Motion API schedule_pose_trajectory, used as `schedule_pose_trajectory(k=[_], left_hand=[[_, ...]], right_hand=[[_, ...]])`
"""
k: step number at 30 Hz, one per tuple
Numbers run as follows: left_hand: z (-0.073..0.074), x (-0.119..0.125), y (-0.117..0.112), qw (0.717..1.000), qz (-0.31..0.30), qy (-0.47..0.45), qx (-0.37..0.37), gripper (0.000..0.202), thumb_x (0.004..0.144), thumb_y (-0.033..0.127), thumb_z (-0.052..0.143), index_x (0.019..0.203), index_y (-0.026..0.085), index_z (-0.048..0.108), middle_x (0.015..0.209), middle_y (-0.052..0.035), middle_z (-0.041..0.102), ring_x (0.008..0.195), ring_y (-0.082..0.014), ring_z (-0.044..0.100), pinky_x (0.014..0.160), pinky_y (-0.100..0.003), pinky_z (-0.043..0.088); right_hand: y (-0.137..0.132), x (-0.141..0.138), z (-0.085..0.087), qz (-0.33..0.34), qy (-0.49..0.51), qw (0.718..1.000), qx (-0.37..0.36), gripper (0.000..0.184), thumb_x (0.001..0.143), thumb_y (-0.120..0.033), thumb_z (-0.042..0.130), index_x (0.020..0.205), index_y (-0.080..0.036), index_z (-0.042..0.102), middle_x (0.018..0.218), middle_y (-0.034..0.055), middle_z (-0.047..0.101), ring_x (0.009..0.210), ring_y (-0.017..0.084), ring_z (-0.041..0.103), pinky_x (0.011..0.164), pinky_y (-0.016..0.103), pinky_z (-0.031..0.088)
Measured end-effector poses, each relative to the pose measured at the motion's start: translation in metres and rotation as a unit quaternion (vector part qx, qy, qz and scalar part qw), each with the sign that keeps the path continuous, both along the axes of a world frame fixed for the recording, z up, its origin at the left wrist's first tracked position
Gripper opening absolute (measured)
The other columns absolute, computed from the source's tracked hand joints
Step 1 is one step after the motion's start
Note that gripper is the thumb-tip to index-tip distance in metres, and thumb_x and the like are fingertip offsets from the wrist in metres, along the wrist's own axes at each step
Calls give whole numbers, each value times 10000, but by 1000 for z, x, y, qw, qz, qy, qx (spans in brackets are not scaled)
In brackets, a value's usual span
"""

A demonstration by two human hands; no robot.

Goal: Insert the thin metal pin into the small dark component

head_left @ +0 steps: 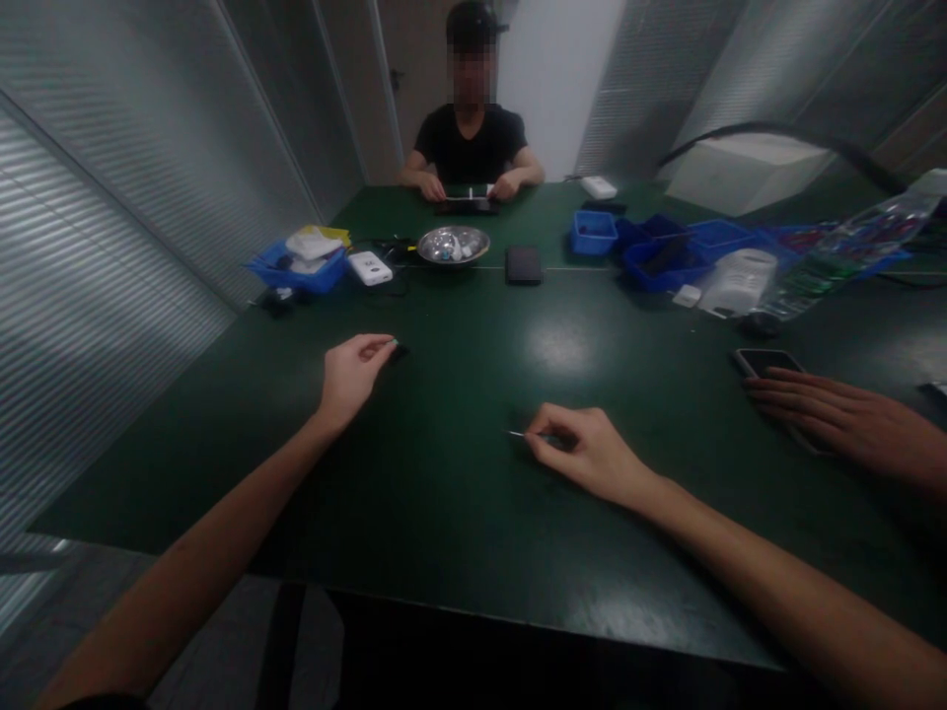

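Note:
My left hand (355, 375) rests on the dark green table (459, 513), fingers pinched on a small dark object (398, 349) too small to name. My right hand (588, 454) lies nearer the middle, its fingers closed on a thin metal tool (516, 433) whose tip points left. The two hands are about a forearm's width apart.
A co-worker's hand (829, 414) lies flat on a phone (765, 362) at the right. Another person sits at the far end with both hands on a device (466, 204). Mid-table stand a metal bowl (453, 245), a black case (524, 264), a white box (370, 267) and blue bins (300, 268) (666, 251).

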State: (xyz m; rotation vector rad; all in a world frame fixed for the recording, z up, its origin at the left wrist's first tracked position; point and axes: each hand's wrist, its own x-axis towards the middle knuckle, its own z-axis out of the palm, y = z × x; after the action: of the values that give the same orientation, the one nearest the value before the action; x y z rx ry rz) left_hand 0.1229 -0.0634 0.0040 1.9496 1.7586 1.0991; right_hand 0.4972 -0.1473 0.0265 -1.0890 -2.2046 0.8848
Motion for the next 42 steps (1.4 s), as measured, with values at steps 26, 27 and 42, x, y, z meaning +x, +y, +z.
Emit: schedule_pose_trajectory(k=[26,27,42], left_hand=[[6,-1,5,995,33,26,-86,316,874,431,701,1062,188,776,867,-58,749,726,-203,669,612,-306,495],[7,-1,5,996,30,25,-85,311,880,421,697,1070,186,771,880,-58,753,744,-205,682,623,-305,510],[7,-4,12,982,-95,161,-10,285,954,324,612,1190,202,714,1121,-92,767,986,-247,736,884,-381,564]], right_hand=[[-1,-1,0,-5,7,1000,1,158,945,-290,612,835,-192,668,701,-18,652,589,114,562,577,245,392],[-1,-1,0,-6,6,1000,1,157,944,-290,611,835,-193,668,697,-18,652,586,114,563,575,245,393],[0,0,-4,-8,4,1000,5,153,941,-282,624,830,-186,668,692,-29,634,587,102,559,579,237,391]])
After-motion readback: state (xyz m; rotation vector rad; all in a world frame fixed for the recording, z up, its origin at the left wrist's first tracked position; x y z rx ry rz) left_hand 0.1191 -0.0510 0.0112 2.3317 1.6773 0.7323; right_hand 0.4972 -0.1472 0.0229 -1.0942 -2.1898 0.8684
